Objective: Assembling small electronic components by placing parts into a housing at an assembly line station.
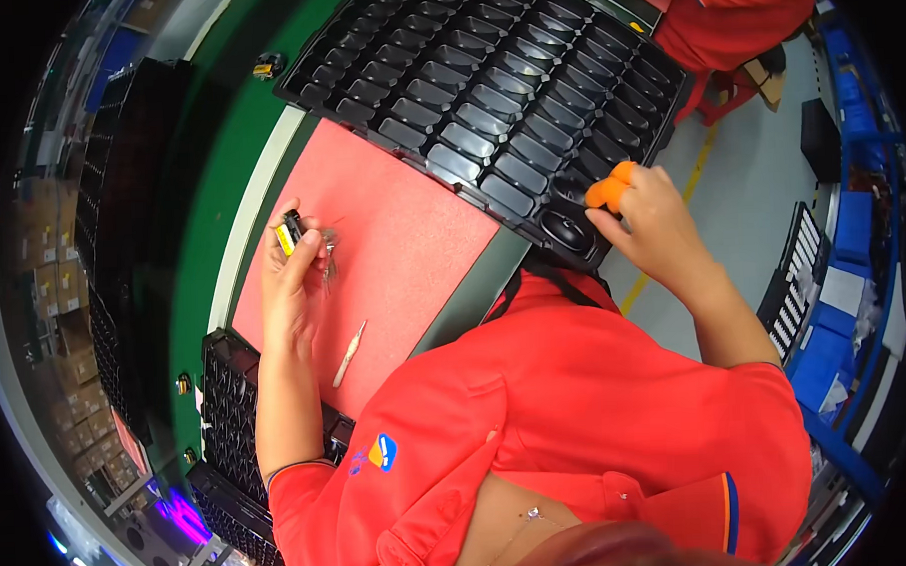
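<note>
My left hand (295, 259), over the pink mat (401, 225), is closed on a small black part with a yellow label (289, 234). Thin, shiny strands (329, 257) hang beside its fingers. Orange finger covers (611, 190) sit on fingers of my right hand (650, 216), which hovers by the near right corner of the big black compartment tray (455, 191). Its fingers are bent, thumb slightly apart, with nothing visible between them. Just left of that hand, a rounded black piece shaped like a computer mouse (565, 231) lies in the tray corner.
A pale pen-like tool (350, 354) lies on the mat. Small black-and-yellow parts (268, 66) rest on the green surface (196, 222) at left. More black trays (233, 400) stand by my left elbow. Another person in red (738, 19) is at the far right.
</note>
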`<state>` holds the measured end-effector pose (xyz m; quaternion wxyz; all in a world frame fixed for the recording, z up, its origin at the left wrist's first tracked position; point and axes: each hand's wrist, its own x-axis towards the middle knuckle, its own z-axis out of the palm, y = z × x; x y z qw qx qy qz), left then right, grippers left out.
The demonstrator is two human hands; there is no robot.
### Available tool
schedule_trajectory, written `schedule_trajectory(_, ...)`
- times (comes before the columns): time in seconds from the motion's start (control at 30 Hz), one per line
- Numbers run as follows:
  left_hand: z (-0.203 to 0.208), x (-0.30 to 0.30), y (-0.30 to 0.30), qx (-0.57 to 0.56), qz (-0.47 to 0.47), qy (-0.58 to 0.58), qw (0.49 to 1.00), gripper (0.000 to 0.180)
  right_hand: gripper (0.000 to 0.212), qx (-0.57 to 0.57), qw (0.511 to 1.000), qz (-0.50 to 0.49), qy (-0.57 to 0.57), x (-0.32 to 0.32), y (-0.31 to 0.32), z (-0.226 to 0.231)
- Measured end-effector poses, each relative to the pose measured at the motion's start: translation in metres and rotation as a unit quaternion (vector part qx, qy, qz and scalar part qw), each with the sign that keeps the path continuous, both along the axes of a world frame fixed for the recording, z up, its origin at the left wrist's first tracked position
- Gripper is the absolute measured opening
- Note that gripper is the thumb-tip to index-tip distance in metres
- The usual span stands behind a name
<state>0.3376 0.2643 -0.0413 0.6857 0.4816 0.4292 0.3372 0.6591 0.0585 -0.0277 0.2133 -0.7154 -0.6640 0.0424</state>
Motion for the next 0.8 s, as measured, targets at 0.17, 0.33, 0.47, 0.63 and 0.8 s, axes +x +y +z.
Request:
schedule_trajectory(0.17,-0.007,-0.040,-0.010,-0.043,-0.019,-0.021,0.999,0.054,0.017,0.085,0.987,0.132,-0.023,-0.049,0.038,0.030)
schedule_trajectory(0.33,-0.012,-0.076,-0.018,-0.026,-0.024,-0.122,0.992,0.052,0.021,0.165,0.932,0.320,-0.040,-0.134,0.100,0.041)
schedule_trajectory(0.47,-0.009,-0.101,-0.026,-0.050,0.010,-0.189,0.981,0.049,0.021,0.163,0.897,0.407,-0.066,-0.194,0.146,0.038)
schedule_trajectory(0.63,-0.008,-0.128,-0.019,-0.014,0.053,-0.155,0.986,0.047,0.023,0.190,0.866,0.461,-0.043,-0.235,0.183,0.021)
schedule_trajectory(0.8,-0.008,-0.139,-0.004,-0.003,0.055,-0.167,0.984,0.046,0.022,0.197,0.885,0.423,0.010,-0.251,0.197,0.002)
